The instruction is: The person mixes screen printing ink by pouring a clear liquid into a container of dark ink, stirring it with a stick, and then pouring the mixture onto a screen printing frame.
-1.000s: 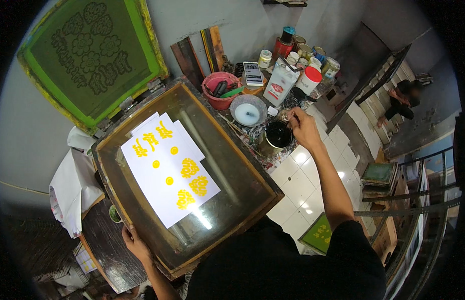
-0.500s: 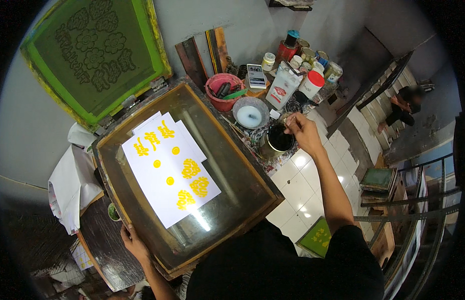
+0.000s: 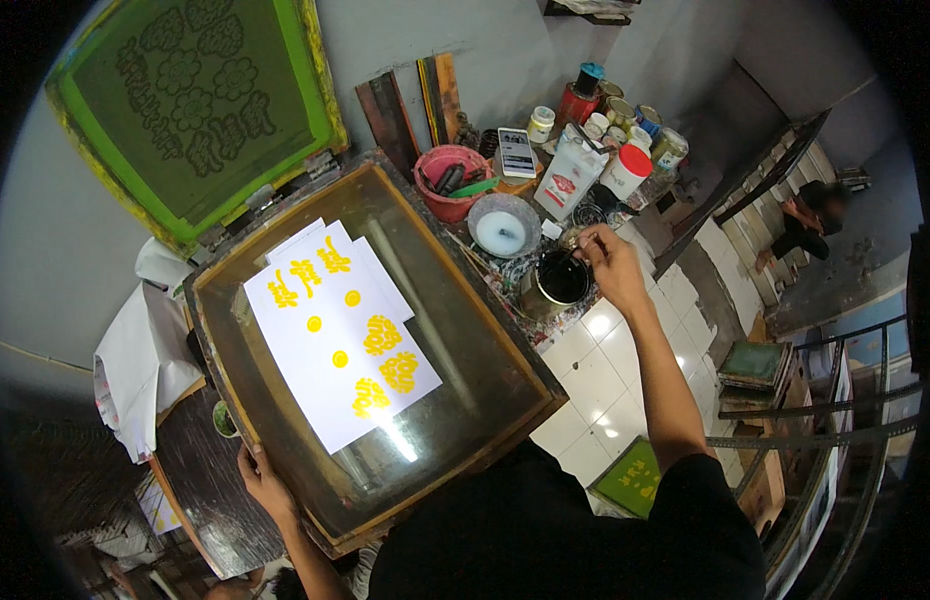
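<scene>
My right hand is closed on a thin dark stirring stick whose lower end is inside an open can of black ink. Its fingers are just over the can's right rim. My left hand grips the near-left wooden edge of a tilted glass-topped printing table. On the glass lies white paper printed with yellow lettering, round spots and flower-like shapes, with more sheets under it. A green-bordered printing screen stands raised on hinges at the table's far side.
Beside the can are a bowl of whitish liquid, a pink basin, a white jug, a phone and several paint tins. A green screen lies on the tiled floor. A person sits far right.
My right hand has shifted slightly at the ink can, and more of the dark stick shows above the ink. My left hand stays at the table's edge.
</scene>
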The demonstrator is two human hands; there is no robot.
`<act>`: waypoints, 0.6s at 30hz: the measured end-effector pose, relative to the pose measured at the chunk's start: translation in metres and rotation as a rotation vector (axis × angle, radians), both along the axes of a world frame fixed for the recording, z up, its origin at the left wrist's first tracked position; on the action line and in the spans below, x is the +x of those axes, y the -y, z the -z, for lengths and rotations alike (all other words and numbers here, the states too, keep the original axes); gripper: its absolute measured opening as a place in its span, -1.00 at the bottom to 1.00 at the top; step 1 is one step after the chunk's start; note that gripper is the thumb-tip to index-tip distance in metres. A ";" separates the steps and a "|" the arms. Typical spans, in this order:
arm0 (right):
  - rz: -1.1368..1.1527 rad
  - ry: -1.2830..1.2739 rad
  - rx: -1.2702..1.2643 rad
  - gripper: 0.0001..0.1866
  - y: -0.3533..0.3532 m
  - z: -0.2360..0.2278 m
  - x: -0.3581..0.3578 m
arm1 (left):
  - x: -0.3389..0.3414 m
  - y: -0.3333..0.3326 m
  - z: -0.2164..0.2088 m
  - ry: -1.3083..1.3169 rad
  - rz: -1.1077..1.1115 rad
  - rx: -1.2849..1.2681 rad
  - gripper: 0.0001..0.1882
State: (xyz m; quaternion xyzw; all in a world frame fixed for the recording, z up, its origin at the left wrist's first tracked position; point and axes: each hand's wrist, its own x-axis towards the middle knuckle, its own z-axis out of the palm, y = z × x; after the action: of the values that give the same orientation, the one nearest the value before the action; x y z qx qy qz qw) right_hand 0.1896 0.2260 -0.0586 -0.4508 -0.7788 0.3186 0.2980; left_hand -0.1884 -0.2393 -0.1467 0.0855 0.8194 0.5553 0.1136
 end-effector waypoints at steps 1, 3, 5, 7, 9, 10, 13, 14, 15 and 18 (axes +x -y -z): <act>0.027 0.093 0.035 -0.91 -0.001 -0.005 0.001 | 0.001 -0.001 -0.002 0.005 0.000 -0.003 -0.42; 0.027 0.088 0.026 -0.91 -0.002 -0.006 0.001 | 0.003 -0.003 -0.006 0.015 -0.002 0.000 -0.42; -0.031 -0.105 -0.064 -0.91 0.000 0.001 0.000 | 0.004 -0.004 -0.007 0.023 -0.004 0.002 -0.42; 0.019 0.098 0.046 -0.92 -0.001 -0.006 0.002 | 0.005 -0.004 -0.007 0.031 -0.007 0.000 -0.42; 0.025 0.108 0.036 -0.92 -0.001 -0.007 0.001 | 0.003 -0.002 -0.004 0.015 -0.006 0.014 -0.40; 0.006 0.017 -0.029 -0.92 -0.001 -0.002 0.001 | 0.003 -0.001 -0.003 0.006 -0.005 0.021 -0.38; 0.029 0.063 0.031 -0.92 -0.003 -0.002 0.003 | 0.002 -0.001 -0.003 0.004 0.015 0.008 -0.40; 0.049 0.129 0.093 -0.92 -0.004 -0.003 0.003 | 0.001 -0.001 -0.002 -0.006 0.015 -0.001 -0.40; 0.026 0.057 0.038 -0.92 -0.003 -0.002 0.002 | 0.001 0.000 -0.001 -0.015 0.015 -0.011 -0.40; 0.006 -0.006 -0.015 -0.91 -0.001 -0.001 0.001 | 0.001 -0.001 -0.001 0.001 0.005 0.010 -0.40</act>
State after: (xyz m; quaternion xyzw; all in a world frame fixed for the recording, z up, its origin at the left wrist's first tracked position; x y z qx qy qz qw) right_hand 0.1909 0.2270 -0.0579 -0.4545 -0.7741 0.3246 0.2980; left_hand -0.1871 -0.2387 -0.1454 0.0878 0.8162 0.5594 0.1147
